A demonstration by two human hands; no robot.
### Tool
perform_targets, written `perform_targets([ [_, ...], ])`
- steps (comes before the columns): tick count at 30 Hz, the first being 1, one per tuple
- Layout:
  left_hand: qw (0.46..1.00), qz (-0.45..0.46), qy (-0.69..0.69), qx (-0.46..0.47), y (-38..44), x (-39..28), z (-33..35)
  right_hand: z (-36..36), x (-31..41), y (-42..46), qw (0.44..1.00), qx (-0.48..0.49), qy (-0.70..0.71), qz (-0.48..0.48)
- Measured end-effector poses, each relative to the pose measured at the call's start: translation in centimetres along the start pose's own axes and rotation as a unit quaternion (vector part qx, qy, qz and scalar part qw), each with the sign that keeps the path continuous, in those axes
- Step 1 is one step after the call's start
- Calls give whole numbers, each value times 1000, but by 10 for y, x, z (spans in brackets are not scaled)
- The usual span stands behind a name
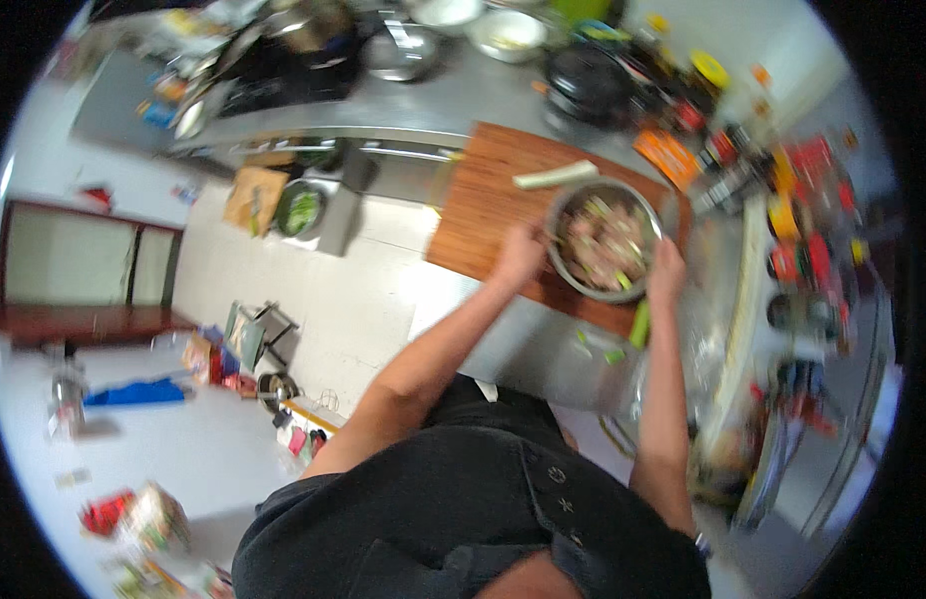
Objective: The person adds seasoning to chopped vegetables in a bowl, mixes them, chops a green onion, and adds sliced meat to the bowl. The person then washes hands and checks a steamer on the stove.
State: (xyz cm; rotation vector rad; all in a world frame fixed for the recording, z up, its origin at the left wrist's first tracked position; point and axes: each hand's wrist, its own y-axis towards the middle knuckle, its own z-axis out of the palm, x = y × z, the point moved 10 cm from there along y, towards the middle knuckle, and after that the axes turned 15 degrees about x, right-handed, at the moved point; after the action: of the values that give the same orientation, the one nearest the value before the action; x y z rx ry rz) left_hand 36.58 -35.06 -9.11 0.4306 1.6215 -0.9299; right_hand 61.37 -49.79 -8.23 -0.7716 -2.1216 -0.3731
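A round metal bowl (558, 271) holds pale pieces of meat (605, 243) mixed with cut scallion. My left hand (521, 253) grips its rim on the left, and my right hand (666, 273) has the rim on the right. Beneath the bowl is a brown wooden cutting board (478, 202); whether the bowl rests on it or is slightly raised, I cannot tell. Behind the bowl lies a white scallion stalk (555, 174). A green stalk (640, 324) sits at the board's near edge, beside my right wrist. Motion blur softens the view.
Several bottles and jars (796, 258) crowd the right side. An orange packet (666, 159) lies by the board's far right corner. Farther back are a black lidded pot (588, 78), a white bowl (509, 36) and a metal lid (399, 54). Green scraps (615, 356) litter the steel counter (500, 337).
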Motion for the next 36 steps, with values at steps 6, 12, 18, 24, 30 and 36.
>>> perform_targets([
  [6, 1000, -13, -15, -15, -34, 19, -17, -23, 34, -3, 980, 66, -168, 79],
  [12, 987, -25, -153, -34, -135, 58, -68, -34, 110, -53, 990, 18, -130, -56],
  [18, 966, -41, -223, -127, -243, 116, -166, 80, 207, -122, 981, 148, -59, -109],
  [24, 940, -33, -264, -213, -353, 174, -280, 258, 368, -214, 924, 298, -42, -235],
  [30, 868, 23, -319, -381, -500, 230, -399, 415, 498, -329, 811, 444, -39, -381],
  [36, 767, 38, -379, -516, -612, 289, -447, 511, 564, -388, 724, 526, -69, -440],
])
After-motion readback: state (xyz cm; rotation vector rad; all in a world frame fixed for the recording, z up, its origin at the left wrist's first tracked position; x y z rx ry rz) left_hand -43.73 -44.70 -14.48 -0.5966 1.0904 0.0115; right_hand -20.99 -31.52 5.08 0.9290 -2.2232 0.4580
